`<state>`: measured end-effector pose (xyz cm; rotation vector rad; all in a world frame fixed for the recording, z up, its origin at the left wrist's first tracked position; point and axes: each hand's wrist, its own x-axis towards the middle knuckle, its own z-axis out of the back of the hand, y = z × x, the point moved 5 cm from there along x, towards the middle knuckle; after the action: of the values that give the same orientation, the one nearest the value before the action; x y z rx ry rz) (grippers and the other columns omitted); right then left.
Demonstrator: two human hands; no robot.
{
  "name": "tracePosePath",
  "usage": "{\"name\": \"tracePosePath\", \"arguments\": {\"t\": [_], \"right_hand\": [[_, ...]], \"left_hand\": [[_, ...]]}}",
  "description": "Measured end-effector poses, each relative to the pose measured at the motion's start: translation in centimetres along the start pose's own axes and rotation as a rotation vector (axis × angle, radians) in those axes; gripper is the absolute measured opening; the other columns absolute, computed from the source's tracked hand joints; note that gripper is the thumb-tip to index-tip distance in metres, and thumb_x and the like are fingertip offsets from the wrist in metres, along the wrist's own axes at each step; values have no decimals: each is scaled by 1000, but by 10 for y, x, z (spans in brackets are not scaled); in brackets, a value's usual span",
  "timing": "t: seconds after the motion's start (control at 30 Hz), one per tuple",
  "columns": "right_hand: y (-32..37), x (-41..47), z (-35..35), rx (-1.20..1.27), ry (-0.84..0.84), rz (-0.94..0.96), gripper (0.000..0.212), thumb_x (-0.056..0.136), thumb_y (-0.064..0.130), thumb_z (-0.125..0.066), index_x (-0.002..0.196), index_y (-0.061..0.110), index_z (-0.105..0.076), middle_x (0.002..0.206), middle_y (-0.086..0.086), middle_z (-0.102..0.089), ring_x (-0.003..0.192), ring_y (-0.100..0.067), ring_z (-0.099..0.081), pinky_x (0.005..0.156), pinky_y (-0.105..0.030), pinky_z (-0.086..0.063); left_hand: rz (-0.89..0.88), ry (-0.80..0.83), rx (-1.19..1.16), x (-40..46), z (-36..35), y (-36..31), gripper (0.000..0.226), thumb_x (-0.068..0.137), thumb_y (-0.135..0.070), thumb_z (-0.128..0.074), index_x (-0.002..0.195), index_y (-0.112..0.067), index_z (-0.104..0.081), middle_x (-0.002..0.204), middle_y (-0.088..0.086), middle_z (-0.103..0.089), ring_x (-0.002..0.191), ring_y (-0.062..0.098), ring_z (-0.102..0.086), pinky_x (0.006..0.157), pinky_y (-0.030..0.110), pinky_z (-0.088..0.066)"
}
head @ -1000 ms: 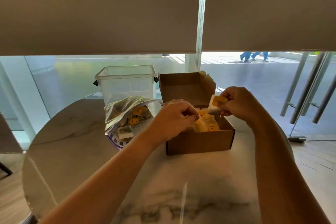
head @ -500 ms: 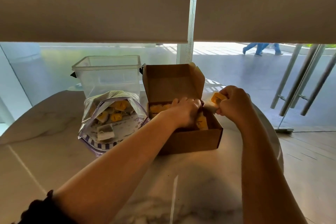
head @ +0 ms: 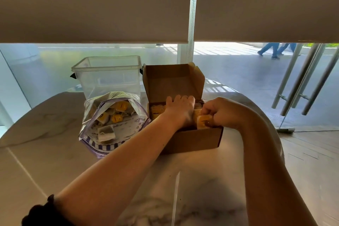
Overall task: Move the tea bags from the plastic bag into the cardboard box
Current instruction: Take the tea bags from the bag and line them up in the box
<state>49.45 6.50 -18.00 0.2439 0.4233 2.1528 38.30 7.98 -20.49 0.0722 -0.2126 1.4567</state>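
From the head view, the left hand (head: pixel 180 108) lies flat with straight fingers on the yellow-tagged tea bags (head: pixel 157 113) inside the open brown cardboard box (head: pixel 192 140) on the marble table (head: pixel 201 189). The right hand (head: pixel 222 112) pinches a single yellow-tagged tea bag (head: pixel 202 121) over the box. More remain in the clear zip plastic bag (head: pixel 110 123), beside a transparent plastic container (head: pixel 108 77).

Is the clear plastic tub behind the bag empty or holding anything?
Empty, as far as shows: through the clear plastic tub no contents appear, though the zip bag hides its base.
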Motion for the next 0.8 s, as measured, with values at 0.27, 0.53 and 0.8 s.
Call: {"name": "tracePosePath", "arguments": {"t": [0.27,0.53,0.8], "right_hand": [[-5,19,-9,-160,-120,-73,17,80,10,-66,97,13,-72,98,-8,-60,82,-19,-53,74,-22,-47],[-10,21,-5,-200,-158,-122,22,84,16,-62,105,8,-65,98,-4,-47,114,-30,-50,95,-34,-39],[-17,22,-6,-47,-297,-101,26,82,14,-68,107,11,-60,105,-8,-47,93,-19,-47,72,-17,-36]], "left_hand": [[-64,37,-136,-9,10,9,34,79,-43,-66,102,-19,-56,109,2,-52,113,22,-40,101,48,-21],[-72,287,-446,-18,13,12,52,75,-25,-76,120,-18,-52,116,2,-57,102,16,-54,88,27,-46],[-37,78,-150,-8,2,-1,70,76,-52,-66,128,-24,-27,134,6,-32,126,26,-26,105,50,-15]]}}
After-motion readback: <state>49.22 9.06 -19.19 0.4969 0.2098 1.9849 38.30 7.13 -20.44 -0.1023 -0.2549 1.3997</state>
